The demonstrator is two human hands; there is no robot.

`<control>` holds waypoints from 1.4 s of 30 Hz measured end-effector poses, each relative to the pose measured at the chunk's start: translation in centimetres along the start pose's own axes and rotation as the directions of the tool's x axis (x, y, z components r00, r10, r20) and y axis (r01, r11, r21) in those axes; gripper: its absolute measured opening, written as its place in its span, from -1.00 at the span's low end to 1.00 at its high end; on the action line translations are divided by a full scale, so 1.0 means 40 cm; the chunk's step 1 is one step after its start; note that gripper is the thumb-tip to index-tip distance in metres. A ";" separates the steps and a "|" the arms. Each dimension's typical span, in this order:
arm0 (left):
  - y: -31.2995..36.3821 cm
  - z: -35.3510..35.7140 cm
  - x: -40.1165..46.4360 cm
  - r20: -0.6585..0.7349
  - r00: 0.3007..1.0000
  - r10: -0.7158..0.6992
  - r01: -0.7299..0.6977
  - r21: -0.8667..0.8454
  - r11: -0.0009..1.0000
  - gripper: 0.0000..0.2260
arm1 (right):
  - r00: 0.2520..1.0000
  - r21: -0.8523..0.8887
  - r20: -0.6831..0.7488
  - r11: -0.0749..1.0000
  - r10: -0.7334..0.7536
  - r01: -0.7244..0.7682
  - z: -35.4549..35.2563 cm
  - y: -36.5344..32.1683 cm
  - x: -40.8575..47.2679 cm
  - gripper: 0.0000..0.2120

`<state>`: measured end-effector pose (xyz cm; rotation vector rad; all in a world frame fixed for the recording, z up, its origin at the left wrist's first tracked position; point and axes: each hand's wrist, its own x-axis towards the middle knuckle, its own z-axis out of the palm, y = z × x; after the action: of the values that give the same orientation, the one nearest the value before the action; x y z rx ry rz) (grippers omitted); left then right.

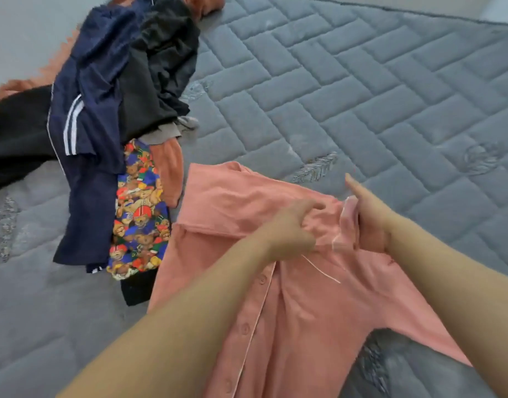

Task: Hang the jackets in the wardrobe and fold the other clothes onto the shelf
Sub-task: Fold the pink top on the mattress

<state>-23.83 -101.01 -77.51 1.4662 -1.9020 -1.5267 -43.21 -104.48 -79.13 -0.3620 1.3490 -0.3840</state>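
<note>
A salmon-pink buttoned shirt (pixel 298 311) with thin white piping lies spread on the grey quilted mattress (pixel 347 96), one part folded over near its top. My left hand (pixel 290 228) pinches a fold of the pink cloth near the collar. Just to the right, my right hand (pixel 367 216) grips a bunched pale edge of the same shirt, thumb pointing up. To the left lies a pile of clothes: a navy jacket with white stripes (pixel 89 124), a dark grey garment (pixel 158 67), a black one (pixel 14 133) and a colourful teddy-bear print piece (pixel 139 214).
Orange cloth (pixel 169 170) pokes out from under the pile, and more of it shows at the top and left edges. The mattress stretches open to the right and back. A pale floor or wall strip runs along the top right.
</note>
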 end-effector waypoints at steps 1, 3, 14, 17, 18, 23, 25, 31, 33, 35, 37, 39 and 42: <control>-0.015 0.000 0.008 -0.046 0.998 -0.036 0.036 0.015 0.999 -0.51 | 0.999 -0.135 -0.040 0.991 0.012 -0.018 -0.010 0.033 0.004 -0.28; -0.065 -0.035 0.035 -0.293 0.950 -0.110 0.145 0.099 0.984 -0.55 | 0.971 -0.317 -0.210 0.948 -0.113 0.041 -0.011 0.098 0.020 -0.64; -0.204 0.068 0.105 -0.448 0.866 -0.222 0.460 0.541 0.704 -0.38 | 0.697 -0.294 -0.606 0.923 -0.382 0.250 -0.151 0.227 0.092 -0.91; -0.142 0.255 0.105 -0.192 0.979 -0.064 0.183 0.706 0.684 -0.34 | 0.602 -0.462 -0.612 0.850 -0.513 0.255 -0.250 0.256 0.047 -0.87; -0.127 0.311 0.108 -0.160 0.981 -0.113 0.194 0.729 0.656 -0.32 | 0.562 -0.552 -0.607 0.807 -0.562 0.210 -0.297 0.275 0.021 -0.80; -0.022 0.529 0.109 -0.216 0.952 -0.217 0.306 0.642 0.703 -0.27 | 0.664 -0.828 -0.494 0.537 -0.562 -0.162 -0.570 0.421 -0.160 -0.44; 0.018 0.613 0.086 -0.150 0.972 -0.179 0.232 0.696 0.680 -0.31 | 0.752 -0.894 -0.432 0.349 -0.498 -0.282 -0.672 0.488 -0.230 -0.37; 0.128 0.865 0.012 0.073 0.997 0.034 -0.079 0.821 0.565 -0.35 | 0.570 -0.477 -0.801 0.773 -0.185 -0.419 -0.943 0.631 -0.370 -0.30; 0.169 0.952 -0.002 0.161 0.984 0.080 -0.180 0.857 0.483 -0.38 | 0.530 -0.405 -0.838 0.797 -0.128 -0.448 -0.988 0.679 -0.396 -0.26; 0.209 1.035 -0.011 0.204 0.973 0.107 -0.230 0.886 0.402 -0.44 | 0.507 -0.324 -0.856 0.869 -0.100 -0.374 -1.014 0.699 -0.408 -0.27; 0.246 1.102 -0.013 0.217 0.960 0.175 -0.266 0.900 0.345 -0.54 | 0.528 -0.238 -0.841 0.956 -0.115 -0.172 -1.041 0.695 -0.411 -0.46; 0.262 1.133 -0.008 0.254 0.931 0.263 -0.324 0.907 0.268 -0.68 | 0.581 -0.063 -0.810 0.997 -0.080 0.049 -1.056 0.671 -0.407 -0.71; 0.265 1.159 0.001 0.299 0.909 0.292 -0.366 0.907 0.207 -0.82 | 0.683 0.058 -0.730 0.997 0.007 0.052 -1.078 0.656 -0.416 -0.76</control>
<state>-63.43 -76.35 -86.70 1.0940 -3.1494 -0.0159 -86.97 -74.87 -84.84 -0.1532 2.1189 -0.6422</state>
